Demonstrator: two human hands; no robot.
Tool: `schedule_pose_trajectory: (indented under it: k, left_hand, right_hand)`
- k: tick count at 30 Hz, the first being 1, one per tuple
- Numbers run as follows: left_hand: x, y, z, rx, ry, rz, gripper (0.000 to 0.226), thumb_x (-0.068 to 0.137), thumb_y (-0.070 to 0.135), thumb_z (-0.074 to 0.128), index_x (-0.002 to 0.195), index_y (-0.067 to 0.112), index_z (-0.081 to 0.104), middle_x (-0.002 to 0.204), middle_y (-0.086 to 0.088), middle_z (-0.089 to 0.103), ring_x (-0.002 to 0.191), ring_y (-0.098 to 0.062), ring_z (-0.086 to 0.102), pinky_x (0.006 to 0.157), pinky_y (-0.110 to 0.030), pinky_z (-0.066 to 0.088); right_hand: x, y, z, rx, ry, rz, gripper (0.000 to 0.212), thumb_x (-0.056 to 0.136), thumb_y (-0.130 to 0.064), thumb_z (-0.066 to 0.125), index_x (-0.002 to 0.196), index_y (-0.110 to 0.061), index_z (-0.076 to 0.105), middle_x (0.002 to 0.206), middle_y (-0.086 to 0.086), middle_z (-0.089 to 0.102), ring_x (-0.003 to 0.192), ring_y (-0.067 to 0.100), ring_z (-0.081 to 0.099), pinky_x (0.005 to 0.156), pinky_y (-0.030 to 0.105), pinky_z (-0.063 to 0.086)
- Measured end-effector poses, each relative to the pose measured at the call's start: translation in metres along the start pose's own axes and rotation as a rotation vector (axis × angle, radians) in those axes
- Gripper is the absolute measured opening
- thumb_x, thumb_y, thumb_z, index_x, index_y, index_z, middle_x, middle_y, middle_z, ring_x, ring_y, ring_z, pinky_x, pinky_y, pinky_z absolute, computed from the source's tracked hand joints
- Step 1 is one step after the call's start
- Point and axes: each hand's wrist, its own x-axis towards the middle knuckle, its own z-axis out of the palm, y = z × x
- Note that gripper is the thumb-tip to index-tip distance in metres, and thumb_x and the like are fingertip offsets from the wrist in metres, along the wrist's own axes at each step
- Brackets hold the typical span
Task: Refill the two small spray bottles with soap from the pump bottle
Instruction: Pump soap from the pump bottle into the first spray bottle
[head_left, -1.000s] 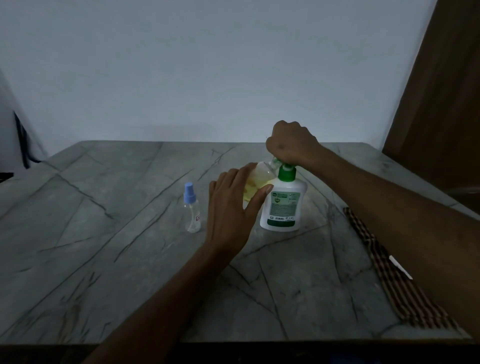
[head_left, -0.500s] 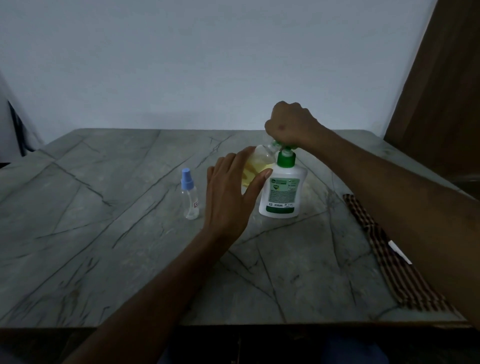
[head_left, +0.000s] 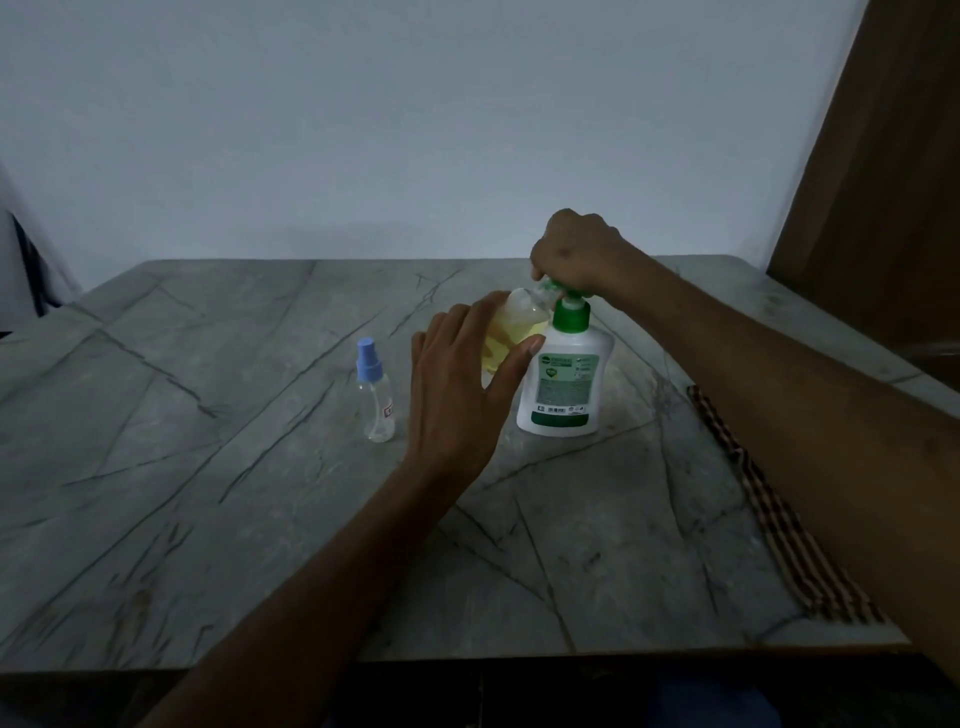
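Right hand (head_left: 576, 249) curled over green pump head of white pump bottle (head_left: 563, 387), frame centre-right, upright on marble table (head_left: 208, 493); left hand (head_left: 457, 395) wraps tilted spray bottle (head_left: 511, 325) with yellow liquid, mouth at pump spout; second spray bottle (head_left: 375, 392), blue-capped, stands just left of that hand; striped cloth (head_left: 779, 519) at right edge.

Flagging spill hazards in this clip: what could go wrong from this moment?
1. The small bottle, tilted in the left hand at the pump bottle spout, may miss soap, which would land on the table.
2. The right hand pressing the pump could tip that bottle.
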Motion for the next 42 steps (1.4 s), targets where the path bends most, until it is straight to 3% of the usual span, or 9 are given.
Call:
schedule_pose_trajectory:
  k: [3, 10, 14, 17, 19, 25, 30, 37, 42]
  left_hand:
    - [-0.0018, -0.0019, -0.0004, 0.002, -0.012, 0.017, 0.047, 0.097, 0.048, 0.058, 0.135, 0.019, 0.057, 0.121, 0.000, 0.063, 0.104, 0.003, 0.039, 0.090, -0.015, 0.028]
    - [-0.0004, 0.0002, -0.0002, -0.006, 0.009, 0.006, 0.047, 0.097, 0.049, 0.058, 0.134, 0.020, 0.056, 0.121, -0.001, 0.063, 0.103, -0.002, 0.042, 0.091, -0.027, 0.033]
    - [-0.0012, -0.0037, 0.0007, -0.013, -0.010, 0.012, 0.047, 0.097, 0.049, 0.058, 0.134, 0.019, 0.057, 0.120, 0.000, 0.063, 0.106, -0.005, 0.046, 0.094, -0.026, 0.032]
    - [-0.0008, -0.0041, 0.0002, -0.012, -0.008, 0.016, 0.047, 0.097, 0.050, 0.056, 0.134, 0.021, 0.057, 0.119, 0.002, 0.063, 0.104, -0.001, 0.043, 0.092, -0.025, 0.032]
    - [-0.0006, -0.0026, 0.0002, -0.014, 0.007, 0.019, 0.047, 0.097, 0.050, 0.057, 0.134, 0.021, 0.056, 0.119, 0.002, 0.063, 0.103, 0.003, 0.038, 0.091, -0.023, 0.031]
    - [-0.0011, -0.0026, 0.0000, -0.018, 0.009, 0.037, 0.045, 0.097, 0.046, 0.059, 0.133, 0.019, 0.057, 0.117, 0.001, 0.063, 0.101, 0.006, 0.035, 0.089, -0.020, 0.030]
    - [-0.0015, -0.0025, 0.0000, -0.033, 0.026, 0.052, 0.045, 0.097, 0.045, 0.060, 0.133, 0.019, 0.057, 0.117, 0.000, 0.063, 0.102, 0.009, 0.032, 0.090, -0.015, 0.027]
    - [-0.0013, -0.0037, 0.0015, -0.030, 0.029, 0.046, 0.044, 0.097, 0.046, 0.060, 0.132, 0.019, 0.057, 0.115, 0.001, 0.063, 0.101, 0.000, 0.042, 0.089, -0.028, 0.035]
    - [-0.0011, -0.0040, 0.0017, -0.032, 0.020, 0.033, 0.047, 0.096, 0.047, 0.059, 0.133, 0.019, 0.057, 0.119, 0.000, 0.063, 0.102, 0.006, 0.036, 0.089, -0.023, 0.032]
  right_hand:
    - [0.0004, 0.0020, 0.0040, -0.016, -0.010, 0.019, 0.020, 0.094, -0.021, 0.062, 0.103, -0.004, 0.067, 0.077, 0.005, 0.053, 0.068, 0.019, 0.051, 0.073, 0.032, 0.048]
    - [-0.0001, -0.0038, -0.0029, -0.025, 0.039, -0.029, 0.024, 0.090, -0.020, 0.062, 0.101, 0.000, 0.070, 0.091, 0.012, 0.069, 0.081, 0.029, 0.067, 0.085, 0.044, 0.059]
    - [0.0007, 0.0010, 0.0034, -0.031, 0.036, 0.003, 0.015, 0.093, -0.022, 0.061, 0.090, -0.007, 0.059, 0.078, 0.004, 0.054, 0.066, 0.018, 0.050, 0.075, 0.035, 0.050]
    - [-0.0013, -0.0005, 0.0011, -0.061, 0.045, -0.022, 0.024, 0.093, -0.018, 0.056, 0.072, -0.012, 0.046, 0.073, 0.004, 0.051, 0.062, 0.019, 0.047, 0.060, 0.030, 0.039]
    - [-0.0021, -0.0023, -0.0020, -0.074, 0.031, -0.044, 0.027, 0.092, -0.018, 0.055, 0.068, -0.013, 0.043, 0.072, 0.005, 0.051, 0.065, 0.022, 0.049, 0.060, 0.030, 0.037]
    - [-0.0002, 0.0007, 0.0034, 0.028, 0.014, 0.002, 0.020, 0.092, -0.021, 0.061, 0.100, -0.003, 0.066, 0.094, 0.011, 0.065, 0.085, 0.029, 0.063, 0.083, 0.040, 0.056]
    - [-0.0025, -0.0007, -0.0027, -0.039, 0.011, -0.041, 0.028, 0.092, -0.016, 0.054, 0.067, -0.013, 0.041, 0.069, 0.005, 0.049, 0.064, 0.023, 0.046, 0.058, 0.031, 0.035]
    - [-0.0005, 0.0011, 0.0032, -0.015, 0.003, 0.002, 0.027, 0.093, -0.016, 0.053, 0.069, -0.013, 0.041, 0.073, 0.005, 0.050, 0.062, 0.019, 0.044, 0.055, 0.030, 0.032]
    - [-0.0023, -0.0010, -0.0013, -0.061, 0.020, -0.042, 0.027, 0.094, -0.018, 0.053, 0.069, -0.013, 0.042, 0.071, 0.005, 0.050, 0.066, 0.022, 0.049, 0.061, 0.031, 0.038]
